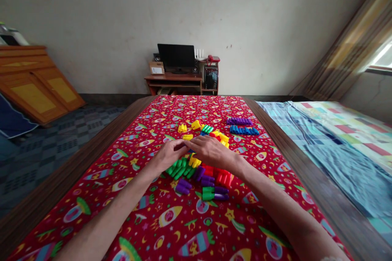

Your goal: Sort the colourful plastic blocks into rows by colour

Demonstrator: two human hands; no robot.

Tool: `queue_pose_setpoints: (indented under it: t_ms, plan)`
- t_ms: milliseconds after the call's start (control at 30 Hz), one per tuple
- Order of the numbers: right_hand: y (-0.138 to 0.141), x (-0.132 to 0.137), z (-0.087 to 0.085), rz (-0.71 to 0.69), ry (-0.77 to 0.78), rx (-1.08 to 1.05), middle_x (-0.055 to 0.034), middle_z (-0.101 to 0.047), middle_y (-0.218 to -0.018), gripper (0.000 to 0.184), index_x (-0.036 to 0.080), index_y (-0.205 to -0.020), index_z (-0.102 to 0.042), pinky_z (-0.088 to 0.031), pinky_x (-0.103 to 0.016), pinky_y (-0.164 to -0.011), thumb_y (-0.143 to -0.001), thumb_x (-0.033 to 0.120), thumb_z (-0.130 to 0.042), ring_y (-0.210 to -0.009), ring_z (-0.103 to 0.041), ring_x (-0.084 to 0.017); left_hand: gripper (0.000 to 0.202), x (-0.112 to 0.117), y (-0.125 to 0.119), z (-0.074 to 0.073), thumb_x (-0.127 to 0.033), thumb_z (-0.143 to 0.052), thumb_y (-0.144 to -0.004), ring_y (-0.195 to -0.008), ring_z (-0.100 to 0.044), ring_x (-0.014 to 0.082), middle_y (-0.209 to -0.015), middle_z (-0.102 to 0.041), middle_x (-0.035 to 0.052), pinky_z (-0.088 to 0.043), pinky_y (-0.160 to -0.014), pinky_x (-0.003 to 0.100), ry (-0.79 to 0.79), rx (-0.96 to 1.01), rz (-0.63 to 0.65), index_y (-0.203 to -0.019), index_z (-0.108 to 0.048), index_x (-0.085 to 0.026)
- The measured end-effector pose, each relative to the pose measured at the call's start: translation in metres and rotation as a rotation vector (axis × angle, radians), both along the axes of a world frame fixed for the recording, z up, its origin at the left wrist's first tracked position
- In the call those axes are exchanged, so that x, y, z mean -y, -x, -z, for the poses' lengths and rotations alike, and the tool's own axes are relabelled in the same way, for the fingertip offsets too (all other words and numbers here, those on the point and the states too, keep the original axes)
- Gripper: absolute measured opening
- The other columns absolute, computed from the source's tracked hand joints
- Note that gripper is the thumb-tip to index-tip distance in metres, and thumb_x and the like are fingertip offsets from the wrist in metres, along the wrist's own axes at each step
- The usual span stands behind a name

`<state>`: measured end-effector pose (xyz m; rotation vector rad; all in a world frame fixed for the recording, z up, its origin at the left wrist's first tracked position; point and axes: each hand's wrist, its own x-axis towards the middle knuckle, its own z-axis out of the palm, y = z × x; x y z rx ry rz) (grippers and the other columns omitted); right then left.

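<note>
My left hand [168, 155] and my right hand [211, 151] meet over the middle of a wooden table, fingertips pinched together around something small that I cannot make out. Under and around them lies a heap of plastic building blocks [202, 175] in green, yellow, red and purple. A joined green and purple piece [214, 193] lies nearest me. Farther off, a purple row [239, 121] and a blue row [244, 131] of joined blocks lie side by side. Loose yellow blocks [182, 128] sit beyond my hands.
A red cloth [171, 220] printed with rockets covers the table, whose wooden edge [309, 171] shows on both sides. A bed with a patterned sheet [343, 138] is at the right. A desk with a monitor [176, 58] stands against the far wall, a wooden cabinet [36, 85] at the left.
</note>
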<state>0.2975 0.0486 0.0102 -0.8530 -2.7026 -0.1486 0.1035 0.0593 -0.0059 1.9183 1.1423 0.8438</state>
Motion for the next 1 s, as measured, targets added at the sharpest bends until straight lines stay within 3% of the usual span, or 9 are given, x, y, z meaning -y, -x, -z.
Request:
queue_pose_setpoints:
  t_ms: [100, 200, 333, 500, 667, 1000]
  plan:
    - [0.004, 0.003, -0.005, 0.122, 0.044, 0.054, -0.0126, -0.070, -0.101, 0.027, 0.012, -0.118, -0.057, -0.045, -0.029, -0.077, -0.098, 0.025, -0.046, -0.091, -0.064, -0.020, 0.042, 0.003, -0.002, 0.000, -0.056, -0.059, -0.078, -0.057, -0.056, 0.0148, -0.063, -0.064, -0.0001, -0.042, -0.050, 0.023, 0.089, 0.074, -0.070, -0.081, -0.069, -0.015]
    - [-0.012, -0.007, -0.015, 0.405, 0.107, 0.044, -0.0103, -0.072, -0.096, 0.026, 0.016, -0.112, -0.061, -0.041, -0.026, -0.070, -0.095, 0.032, -0.049, -0.085, -0.065, -0.020, 0.044, 0.003, -0.004, 0.001, -0.056, -0.060, -0.077, -0.064, -0.061, 0.0166, -0.070, -0.067, 0.0021, -0.046, -0.054, 0.024, 0.069, 0.161, -0.120, -0.090, -0.068, -0.015]
    - [-0.067, -0.034, -0.017, 0.795, 0.104, -0.069, -0.0107, -0.072, -0.099, 0.025, 0.017, -0.110, -0.064, -0.040, -0.026, -0.070, -0.093, 0.028, -0.048, -0.087, -0.065, -0.020, 0.039, 0.002, -0.003, 0.002, -0.050, -0.056, -0.080, -0.073, -0.065, 0.0188, -0.081, -0.070, 0.0061, -0.050, -0.059, 0.025, 0.037, 0.178, -0.110, -0.091, -0.068, -0.014]
    - [-0.130, -0.054, 0.009, 1.110, 0.112, -0.102, -0.0143, -0.070, -0.102, 0.029, 0.015, -0.110, -0.066, -0.042, -0.029, -0.077, -0.091, 0.026, -0.049, -0.097, -0.063, -0.024, 0.036, 0.000, -0.002, 0.004, -0.047, -0.056, -0.080, -0.074, -0.066, 0.0183, -0.081, -0.071, 0.0061, -0.052, -0.060, 0.026, 0.045, 0.178, -0.081, -0.090, -0.069, -0.015]
    - [-0.144, -0.057, 0.026, 1.215, 0.155, -0.070, -0.0180, -0.069, -0.099, 0.032, 0.013, -0.103, -0.070, -0.046, -0.032, -0.075, -0.092, 0.031, -0.045, -0.094, -0.065, -0.027, 0.036, 0.001, -0.002, 0.006, -0.046, -0.056, -0.081, -0.073, -0.066, 0.0177, -0.080, -0.072, 0.0060, -0.052, -0.059, 0.025, 0.050, 0.177, -0.074, -0.093, -0.069, -0.015]
    - [-0.126, -0.055, 0.022, 1.192, 0.167, -0.017, -0.0220, -0.068, -0.103, 0.041, 0.012, -0.103, -0.071, -0.048, -0.037, -0.079, -0.097, 0.036, -0.039, -0.098, -0.065, -0.031, 0.037, -0.006, -0.002, 0.010, -0.049, -0.055, -0.079, -0.070, -0.067, 0.0182, -0.079, -0.073, 0.0064, -0.053, -0.058, 0.026, 0.003, 0.155, -0.055, -0.087, -0.070, -0.016]
